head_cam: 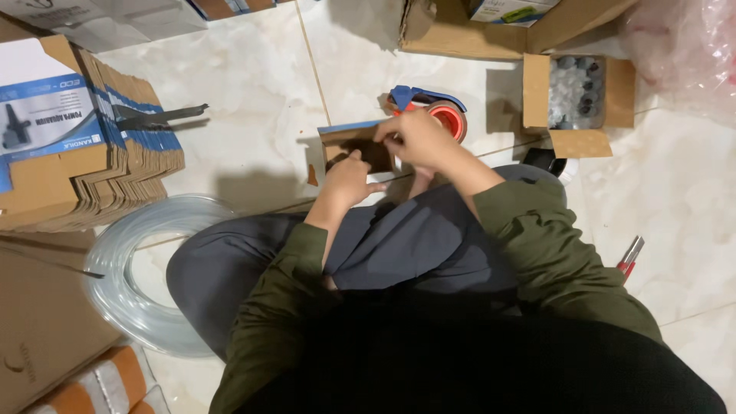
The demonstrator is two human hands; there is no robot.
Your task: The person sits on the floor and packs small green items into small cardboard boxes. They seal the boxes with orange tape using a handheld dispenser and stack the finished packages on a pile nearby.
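**Two hands at a small carton on the tiled floor**

The pale marble-patterned floor [261, 115] carries everything here. The person sits on it with legs folded, in grey trousers and olive sleeves. At the left edge stands a tall stack of flattened cartons [84, 165], brown card with blue and white printed faces. Below it lies a coil of clear tubing [126, 284], partly under the person's knee. Along the top edge sits a large open brown box [460, 34], and just right of it a smaller open box [579, 96] filled with round grey-capped pieces.

Ahead of the knees rests the small cardboard carton [356, 146], brown with a blue edge, its top open. The left hand [349, 180] grips the carton's near side, fingers curled onto the card. The right hand [418, 138] is closed over the carton's right end, pinching a flap. Touching that hand from behind is a tape dispenser [438, 107], blue-framed with a red roll. A red-handled tool [630, 257] lies far right, well apart from the carton.
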